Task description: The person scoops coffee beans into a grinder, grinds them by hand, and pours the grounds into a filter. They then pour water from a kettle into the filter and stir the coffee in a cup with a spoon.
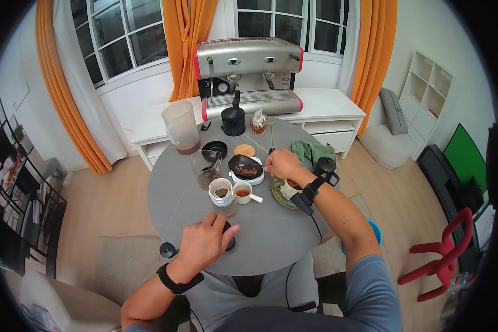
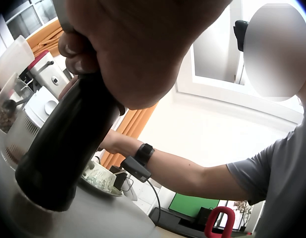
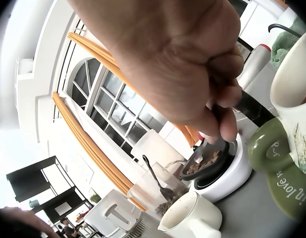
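My left hand [image 1: 205,240] grips the upper part of a black cylindrical hand grinder [image 2: 69,144] standing near the table's front edge. A black-knobbed crank [image 1: 168,250] sticks out to the left of that hand. Farther forward, my right hand [image 1: 285,166] pinches the edge of a black dish [image 3: 192,171] of brown beans, which sits over a white scale [image 3: 242,173]. In front of the scale stand a white handled cup [image 1: 243,191] with reddish-brown liquid and a white dripper [image 1: 220,188] with dark contents.
A clear pitcher [image 1: 205,166] with beans and a black scoop stands left of the scale. Under my right forearm sits a green saucer [image 1: 279,193] with a cup. A black kettle [image 1: 233,123], tall plastic jug [image 1: 180,124] and green cloth [image 1: 312,149] lie farther back.
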Available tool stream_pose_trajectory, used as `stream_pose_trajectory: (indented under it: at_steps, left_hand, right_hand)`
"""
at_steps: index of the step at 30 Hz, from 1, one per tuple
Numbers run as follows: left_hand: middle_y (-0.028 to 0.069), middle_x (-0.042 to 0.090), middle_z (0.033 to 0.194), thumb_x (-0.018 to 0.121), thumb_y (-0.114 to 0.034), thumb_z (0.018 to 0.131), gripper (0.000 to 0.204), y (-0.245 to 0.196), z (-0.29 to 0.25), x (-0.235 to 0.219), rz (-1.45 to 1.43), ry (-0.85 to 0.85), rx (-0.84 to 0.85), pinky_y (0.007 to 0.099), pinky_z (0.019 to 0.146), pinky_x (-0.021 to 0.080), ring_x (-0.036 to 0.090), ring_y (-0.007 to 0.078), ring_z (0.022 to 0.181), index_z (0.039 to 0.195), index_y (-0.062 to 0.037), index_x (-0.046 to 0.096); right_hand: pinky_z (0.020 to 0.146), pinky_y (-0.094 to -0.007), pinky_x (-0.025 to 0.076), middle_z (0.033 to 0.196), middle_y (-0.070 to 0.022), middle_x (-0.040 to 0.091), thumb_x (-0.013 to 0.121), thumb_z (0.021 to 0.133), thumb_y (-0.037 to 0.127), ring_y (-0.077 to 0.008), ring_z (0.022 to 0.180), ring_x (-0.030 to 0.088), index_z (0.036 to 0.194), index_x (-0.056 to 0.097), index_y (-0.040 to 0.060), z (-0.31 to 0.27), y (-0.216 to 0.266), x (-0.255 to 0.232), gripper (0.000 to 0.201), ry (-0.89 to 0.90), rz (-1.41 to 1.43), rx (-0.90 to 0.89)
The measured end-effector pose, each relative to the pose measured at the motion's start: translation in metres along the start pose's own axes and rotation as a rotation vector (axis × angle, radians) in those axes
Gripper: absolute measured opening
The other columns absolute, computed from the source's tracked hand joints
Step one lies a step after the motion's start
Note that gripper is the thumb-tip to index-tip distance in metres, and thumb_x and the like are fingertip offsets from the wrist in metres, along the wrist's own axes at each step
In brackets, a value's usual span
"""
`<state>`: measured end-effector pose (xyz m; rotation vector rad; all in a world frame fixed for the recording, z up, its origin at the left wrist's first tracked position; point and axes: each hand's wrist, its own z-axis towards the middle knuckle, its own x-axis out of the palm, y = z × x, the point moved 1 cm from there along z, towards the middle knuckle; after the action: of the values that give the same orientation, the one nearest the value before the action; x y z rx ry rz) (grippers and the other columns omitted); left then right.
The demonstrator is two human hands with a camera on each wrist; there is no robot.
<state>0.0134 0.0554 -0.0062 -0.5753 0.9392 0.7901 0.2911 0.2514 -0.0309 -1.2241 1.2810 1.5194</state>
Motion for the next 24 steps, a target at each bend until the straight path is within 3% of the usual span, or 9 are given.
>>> stream_pose_trajectory:
  at_steps: [2, 4, 7, 11, 13, 17, 19, 23, 24]
  left_hand:
    - [0.0100, 0.059, 0.078, 0.065, -0.041, 0.097, 0.036, 0.002, 0.000, 0.000, -0.093, -0.055, -0.038, 0.0396, 0.047, 0.049, 0.065, 0.0306, 0.057, 0.094, -0.0048, 0.063]
    - [0.0101, 0.059, 0.079, 0.066, -0.040, 0.097, 0.036, 0.003, 0.000, 0.000, -0.105, -0.071, -0.057, 0.0401, 0.047, 0.049, 0.065, 0.0310, 0.057, 0.092, -0.0048, 0.063]
    - [0.0104, 0.060, 0.081, 0.068, -0.039, 0.096, 0.035, 0.002, -0.001, 0.002, -0.082, -0.100, -0.064, 0.0408, 0.048, 0.050, 0.065, 0.0315, 0.057, 0.090, -0.0046, 0.063]
    - [0.0103, 0.061, 0.085, 0.070, -0.038, 0.094, 0.034, 0.003, -0.003, 0.004, -0.053, -0.137, -0.039, 0.0411, 0.049, 0.050, 0.064, 0.0314, 0.057, 0.089, -0.0043, 0.064]
    - [0.0102, 0.061, 0.086, 0.070, -0.037, 0.094, 0.034, 0.005, -0.003, 0.005, -0.064, -0.146, -0.042, 0.0409, 0.049, 0.050, 0.064, 0.0311, 0.057, 0.088, -0.0045, 0.065]
    - [0.0096, 0.061, 0.084, 0.070, -0.036, 0.094, 0.033, 0.006, 0.000, 0.000, -0.129, -0.149, -0.089, 0.0408, 0.049, 0.050, 0.064, 0.0310, 0.057, 0.085, -0.0048, 0.066]
    - [0.0096, 0.061, 0.083, 0.070, -0.035, 0.094, 0.032, 0.002, 0.002, -0.003, -0.106, -0.159, -0.078, 0.0410, 0.049, 0.051, 0.064, 0.0316, 0.058, 0.086, -0.0047, 0.067]
    - [0.0101, 0.064, 0.084, 0.070, -0.033, 0.095, 0.030, 0.005, 0.004, -0.007, -0.138, -0.189, -0.099, 0.0411, 0.052, 0.052, 0.065, 0.0326, 0.062, 0.090, -0.0036, 0.070]
    - [0.0101, 0.064, 0.084, 0.070, -0.033, 0.095, 0.030, 0.007, 0.005, -0.009, -0.135, -0.185, -0.102, 0.0411, 0.052, 0.052, 0.065, 0.0326, 0.062, 0.090, -0.0036, 0.070]
  right_hand:
    - [0.074, -0.0422, 0.056, 0.079, -0.0059, 0.076, 0.073, 0.089, 0.027, -0.0273, 0.078, 0.073, 0.094, 0.079, 0.0142, -0.007, 0.000, -0.007, 0.015, -0.080, 0.059, -0.012]
    - [0.076, -0.0478, 0.056, 0.091, -0.0137, 0.074, 0.070, 0.091, 0.028, -0.0372, 0.084, 0.071, 0.097, 0.079, 0.0140, -0.014, 0.000, -0.010, 0.018, -0.300, 0.033, -0.077]
    - [0.071, -0.0470, 0.056, 0.080, -0.0145, 0.073, 0.069, 0.092, 0.024, -0.0365, 0.076, 0.070, 0.096, 0.079, 0.0133, -0.020, -0.002, -0.008, 0.016, -0.409, 0.048, -0.102]
    - [0.069, -0.0447, 0.056, 0.076, -0.0115, 0.073, 0.067, 0.093, 0.024, -0.0330, 0.072, 0.071, 0.096, 0.078, 0.0119, -0.027, -0.004, -0.006, 0.016, -0.411, 0.060, -0.108]
    - [0.076, -0.0494, 0.055, 0.086, -0.0156, 0.073, 0.065, 0.093, 0.023, -0.0383, 0.081, 0.070, 0.097, 0.078, 0.0124, -0.030, -0.004, -0.008, 0.017, -0.313, 0.254, -0.043]
    - [0.077, -0.0493, 0.055, 0.087, -0.0158, 0.074, 0.065, 0.093, 0.023, -0.0387, 0.082, 0.070, 0.099, 0.077, 0.0120, -0.029, -0.004, -0.006, 0.017, -0.326, 0.288, -0.026]
    - [0.066, -0.0393, 0.054, 0.070, -0.0060, 0.073, 0.064, 0.096, 0.022, -0.0255, 0.068, 0.072, 0.098, 0.076, 0.0094, -0.026, -0.004, -0.002, 0.018, -0.404, 0.234, -0.083]
    - [0.067, -0.0384, 0.054, 0.070, -0.0058, 0.073, 0.063, 0.096, 0.022, -0.0252, 0.069, 0.072, 0.099, 0.076, 0.0094, -0.024, 0.002, 0.000, 0.018, -0.394, 0.263, -0.079]
    - [0.071, -0.0432, 0.054, 0.077, -0.0097, 0.074, 0.063, 0.095, 0.022, -0.0310, 0.075, 0.071, 0.099, 0.076, 0.0101, -0.024, 0.004, -0.001, 0.018, -0.384, 0.289, -0.065]
